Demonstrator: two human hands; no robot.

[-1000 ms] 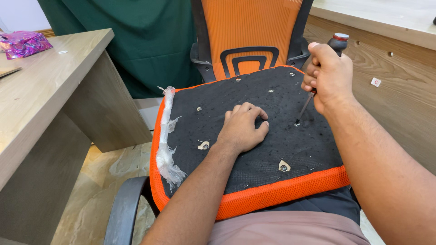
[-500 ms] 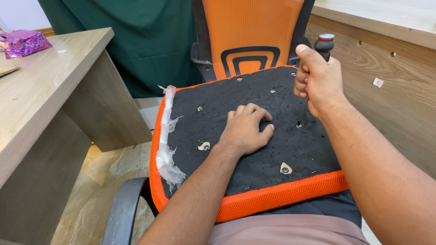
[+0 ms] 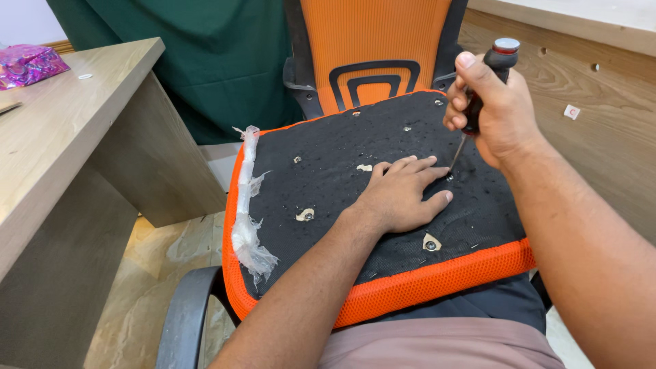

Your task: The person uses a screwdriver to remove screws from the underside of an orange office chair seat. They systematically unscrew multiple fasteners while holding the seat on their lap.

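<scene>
An upturned chair seat (image 3: 342, 184), black on its underside with an orange mesh border, is seen lying across the person's lap in the middle of the frame. The left hand (image 3: 403, 195) is laid flat on the black fabric, fingers spread wide and pointing toward the right of the frame, nothing being held in it. The right hand (image 3: 495, 109), at the upper right, is closed in a fist round the dark handle of a screwdriver (image 3: 482, 89), whose red-and-silver cap stands out above the thumb. The thin metal shaft is slanted down and to the left, and its tip is set on the fabric at a small screw point (image 3: 449, 176) just beyond the left fingertips; whether the tip is seated in the screw cannot be told.

Several other fixing points are seen on the underside, among them a metal fitting (image 3: 430, 243) near the orange border, just below the left hand, and another fitting (image 3: 305, 215) left of the wrist. A strip of torn clear plastic (image 3: 249, 225) hangs along the left edge of the seat. Behind the seat, at the top centre, an orange chair back (image 3: 372, 34) stands upright. A wooden worktop (image 3: 61, 130) fills the left of the frame, and a pink shiny packet (image 3: 31, 63) lies at its far upper-left corner.
</scene>
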